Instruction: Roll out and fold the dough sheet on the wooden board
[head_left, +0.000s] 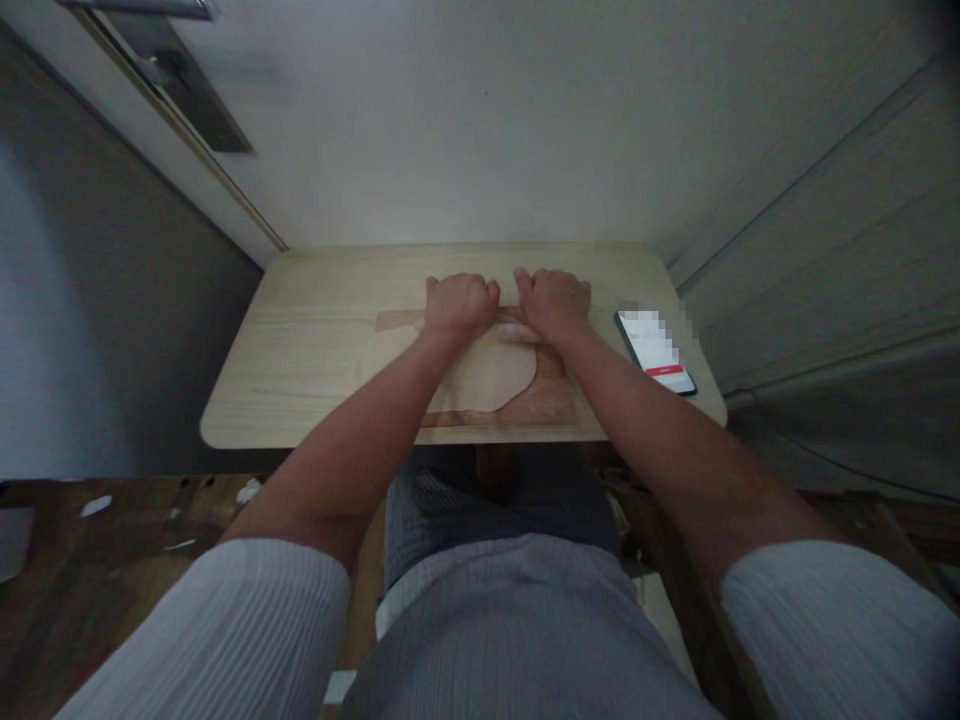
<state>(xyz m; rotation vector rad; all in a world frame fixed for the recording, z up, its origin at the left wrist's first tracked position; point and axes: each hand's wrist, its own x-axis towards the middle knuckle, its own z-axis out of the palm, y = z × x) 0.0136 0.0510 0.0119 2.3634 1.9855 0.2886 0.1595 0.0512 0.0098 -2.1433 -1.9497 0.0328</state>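
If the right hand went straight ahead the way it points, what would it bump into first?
Probably the white door: only a strip of table shows between it and the right hand, though the exact depth is unclear from this view.

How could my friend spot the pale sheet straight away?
On the table, find the brown board. The pale sheet lies on it, mostly nearer the wearer than the left hand and right hand. It's flat, curved-edged and paler than the board.
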